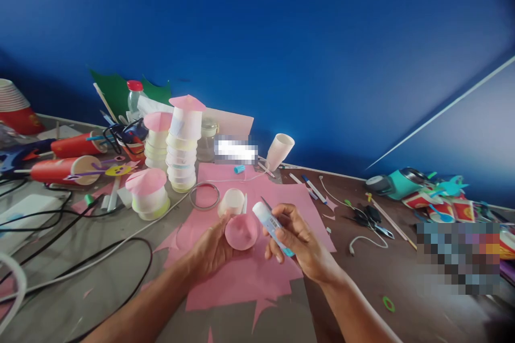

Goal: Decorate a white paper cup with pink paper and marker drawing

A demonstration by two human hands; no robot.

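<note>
My left hand (pixel 215 246) is closed on a round pink paper piece (pixel 241 233), shaped like a shallow cone. Just behind it a small white paper cup (pixel 232 201) stands near my fingertips. In my right hand (pixel 300 238) is a glue stick (pixel 270 222) with a white end and a blue end, tilted toward the pink piece but apart from it. A thin dark tip shows beside the glue stick; what it belongs to is hidden by my fingers. Beneath both hands lies a cut sheet of pink paper (pixel 217 289).
At the left stand stacked white cups with pink paper tops (pixel 185 144), red cups (pixel 66 170) and cables. A white cup (pixel 280 151) leans by the blue wall. Scissors (pixel 376 225), pens and a turquoise container (pixel 404 183) lie to the right.
</note>
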